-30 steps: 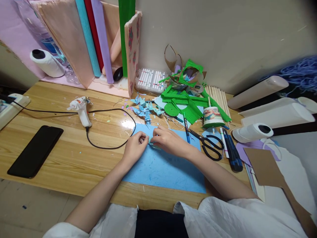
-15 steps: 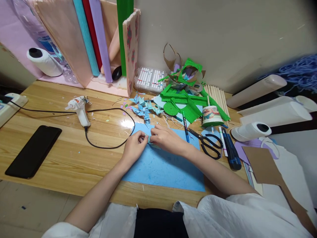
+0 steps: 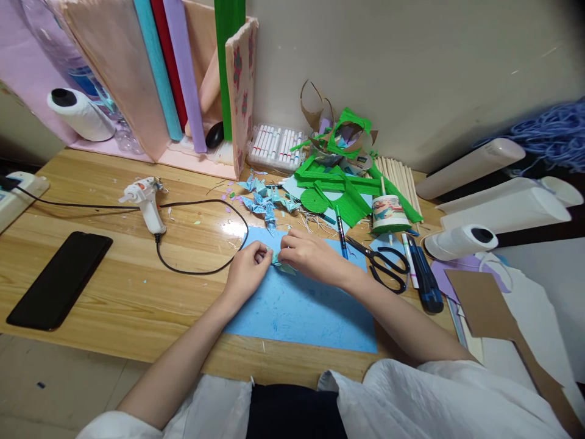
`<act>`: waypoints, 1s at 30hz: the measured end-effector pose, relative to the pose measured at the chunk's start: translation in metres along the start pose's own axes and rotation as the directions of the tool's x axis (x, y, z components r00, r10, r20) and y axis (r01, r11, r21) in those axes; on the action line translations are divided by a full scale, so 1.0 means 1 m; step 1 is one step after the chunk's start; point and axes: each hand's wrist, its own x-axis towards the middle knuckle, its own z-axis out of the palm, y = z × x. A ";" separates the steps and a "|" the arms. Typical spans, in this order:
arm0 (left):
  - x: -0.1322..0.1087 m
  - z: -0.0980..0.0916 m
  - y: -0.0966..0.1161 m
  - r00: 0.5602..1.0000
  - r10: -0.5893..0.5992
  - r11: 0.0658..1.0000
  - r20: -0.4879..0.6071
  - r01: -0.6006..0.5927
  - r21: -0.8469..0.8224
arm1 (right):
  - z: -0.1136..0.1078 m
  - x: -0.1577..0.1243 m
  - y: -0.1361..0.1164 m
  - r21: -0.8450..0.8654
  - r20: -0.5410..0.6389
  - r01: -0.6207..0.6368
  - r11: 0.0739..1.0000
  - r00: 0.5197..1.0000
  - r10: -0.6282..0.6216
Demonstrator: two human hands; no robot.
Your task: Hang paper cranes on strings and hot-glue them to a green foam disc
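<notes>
Over the blue sheet (image 3: 292, 311), my left hand (image 3: 249, 266) pinches one side of a small folded piece of light blue-green paper (image 3: 276, 258). My right hand (image 3: 305, 257) has its fingers closed on the other side of that paper, hiding much of it. Just beyond my hands lie several folded blue paper cranes (image 3: 265, 202) in a loose cluster. A dark blue pen (image 3: 341, 231) rests at the far right edge of the sheet, with black-handled scissors (image 3: 384, 263) to its right.
A white glue gun (image 3: 148, 204) with its looping black cord and a black phone (image 3: 59, 280) lie to the left. Green crepe paper scraps (image 3: 342, 189), a marker box (image 3: 276, 146) and a paper-roll stand (image 3: 242, 97) line the wall. A utility knife (image 3: 425, 274) and brown cardboard (image 3: 484, 302) are at right.
My fingers have shifted slightly on the folded paper, and a bit more of it shows between my hands. The rest of the table stays as it was; the view has moved a little.
</notes>
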 end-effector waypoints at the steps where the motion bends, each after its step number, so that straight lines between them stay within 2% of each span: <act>1: 0.000 0.000 0.000 1.000 0.001 1.000 0.003 -0.001 0.001 | 0.000 0.001 -0.001 -0.013 0.005 -0.002 1.000 1.000 0.002; 12: -0.001 0.000 -0.001 1.000 0.008 1.000 0.008 -0.007 -0.014 | -0.002 0.003 -0.003 -0.080 0.062 0.029 0.996 0.998 -0.024; 17: 0.000 -0.003 0.000 1.000 -0.009 0.999 -0.014 0.009 -0.051 | -0.005 -0.009 0.003 0.103 0.017 -0.039 0.994 0.999 0.037; 20: 0.001 -0.005 0.001 0.999 -0.026 0.995 -0.030 0.023 -0.093 | -0.008 -0.018 0.004 0.289 -0.042 -0.138 0.947 0.987 0.156; 23: 0.001 -0.008 0.003 0.999 -0.031 0.987 -0.034 0.025 -0.160 | -0.006 -0.024 -0.001 0.534 -0.038 -0.290 0.794 0.930 0.365; 25: 0.002 -0.012 0.007 0.999 -0.013 0.982 -0.034 0.007 -0.188 | -0.001 -0.024 -0.007 0.721 0.068 -0.352 0.597 0.893 0.445; 28: 0.003 -0.022 0.013 0.998 0.040 0.980 -0.053 -0.050 -0.192 | 0.008 -0.022 -0.014 0.886 0.272 -0.378 0.267 0.893 0.359; 29: 0.004 -0.028 0.015 0.996 0.056 0.980 -0.065 -0.067 -0.189 | 0.009 -0.020 -0.016 0.901 0.309 -0.383 0.203 0.895 0.321; 30: 0.006 -0.034 0.017 0.994 0.068 0.980 -0.080 -0.082 -0.184 | 0.009 -0.019 -0.017 0.905 0.324 -0.387 0.177 0.897 0.301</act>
